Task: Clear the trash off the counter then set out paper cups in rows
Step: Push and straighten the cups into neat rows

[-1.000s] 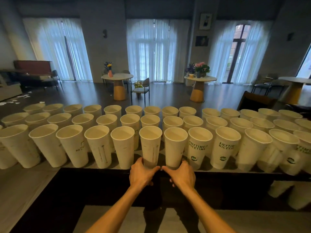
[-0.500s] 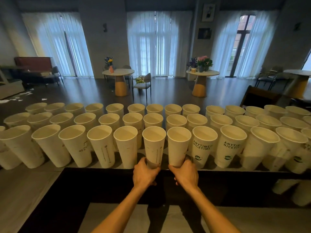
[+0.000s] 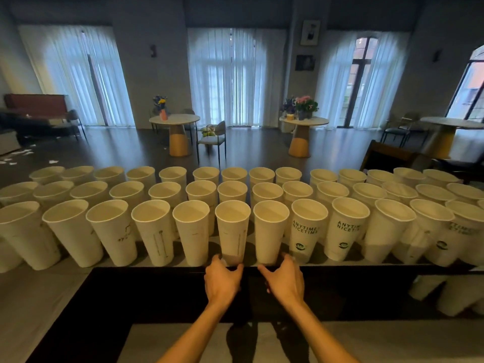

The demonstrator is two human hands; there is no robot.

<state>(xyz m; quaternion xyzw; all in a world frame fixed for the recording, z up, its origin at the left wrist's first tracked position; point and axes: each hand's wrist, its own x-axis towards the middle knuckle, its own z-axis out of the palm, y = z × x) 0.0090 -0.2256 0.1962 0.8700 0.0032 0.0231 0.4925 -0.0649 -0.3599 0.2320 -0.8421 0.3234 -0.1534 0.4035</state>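
1. The counter (image 3: 262, 265) carries three rows of upright paper cups, running nearly the full width of the view; no trash shows on the part of it in view, so the clearing step appears done.
2. The left hand (image 3: 222, 280) sits at the foot of one front-row cup (image 3: 232, 231), thumb and fingers curved round its base; whether they press the wall or only frame it cannot be told.
3. The right hand (image 3: 284, 281) is at the base of the neighbouring cup (image 3: 271, 231) in the same way, fingers curved and spread about as wide as the cup's foot.
4. These two cups stand upright, side by side, near the counter's front edge, level with the rest of the front row.
5. Judging by the filled rows, the setting-out looks nearly finished; what seems left is letting go of this pair and perhaps closing small gaps.
6. More cups (image 3: 445, 297) stand low at the right, below the counter's edge; whether they belong in the rows cannot be told.
7. Scraps of paper (image 3: 15, 157) lie on the floor far left.
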